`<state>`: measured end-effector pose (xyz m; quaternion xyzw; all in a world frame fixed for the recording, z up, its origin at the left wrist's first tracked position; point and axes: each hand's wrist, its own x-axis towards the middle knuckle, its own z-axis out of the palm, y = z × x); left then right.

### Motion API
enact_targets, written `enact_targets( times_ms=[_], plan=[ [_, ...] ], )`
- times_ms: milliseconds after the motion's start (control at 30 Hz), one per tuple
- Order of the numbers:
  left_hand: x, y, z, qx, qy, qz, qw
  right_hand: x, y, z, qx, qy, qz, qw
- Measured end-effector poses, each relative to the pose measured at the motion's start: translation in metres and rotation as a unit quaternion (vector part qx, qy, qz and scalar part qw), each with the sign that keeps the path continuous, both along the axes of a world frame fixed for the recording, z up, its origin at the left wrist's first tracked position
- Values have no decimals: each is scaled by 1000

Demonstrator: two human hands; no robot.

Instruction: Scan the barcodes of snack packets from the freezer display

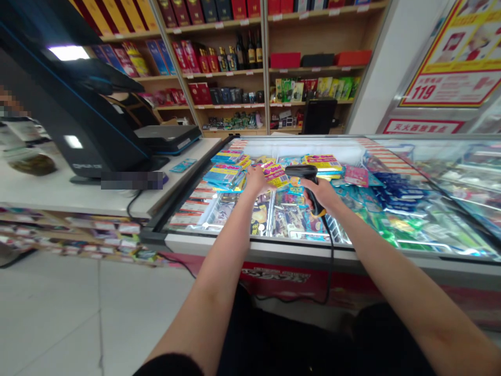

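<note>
My right hand (pixel 321 193) is wrapped round the grip of a black barcode scanner (pixel 300 171) with yellow trim. The scanner's head faces left, toward a yellow-and-pink packet (pixel 277 176). That packet is pinched in my left hand (pixel 257 180), whose fingertips are partly hidden. Just left of this hand lies a pile of blue-and-yellow packets (pixel 224 176) on the freezer's glass top. Behind the scanner rests another stack of yellow-and-pink packets (pixel 323 162). A black cable (pixel 331 245) hangs from the scanner down the freezer's front.
The glass-topped chest freezer (pixel 203 241) spans the middle and right, with dark blue packets (pixel 399 192) on its right part. A checkout machine (pixel 105 115) and a scale (pixel 168 137) stand on the white counter (pixel 156 196). Shelves (pixel 219 73) of boxes and bottles line the back.
</note>
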<state>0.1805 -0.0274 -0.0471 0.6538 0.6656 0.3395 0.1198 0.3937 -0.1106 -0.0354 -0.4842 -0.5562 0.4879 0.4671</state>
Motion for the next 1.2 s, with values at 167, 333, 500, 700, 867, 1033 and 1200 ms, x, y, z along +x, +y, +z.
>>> enact_targets(
  times_ms=[167, 333, 500, 700, 867, 1033, 1200],
  plan=[
    [-6, 3, 2, 26, -97, -54, 993, 5, 1, -3, 17, -14, 0, 1000],
    [-9, 14, 1, 106, -131, -46, 985, 7, -1, 1, 16, -43, 1, 999],
    [-11, 20, -3, 128, -179, -25, 975, 6, -5, 4, 16, -62, 8, 998],
    [-10, 20, -3, 125, -226, -18, 966, 8, -4, 3, 20, -70, 18, 997],
    [-10, 20, -3, 126, -234, -19, 964, 9, -4, 2, 15, -67, 19, 997],
    [-11, 23, -4, 131, -233, -26, 963, 9, -5, 2, 15, -58, 23, 998],
    [-10, 23, -5, 134, -249, -27, 959, 9, -6, 3, 9, -54, 23, 998]
  ],
)
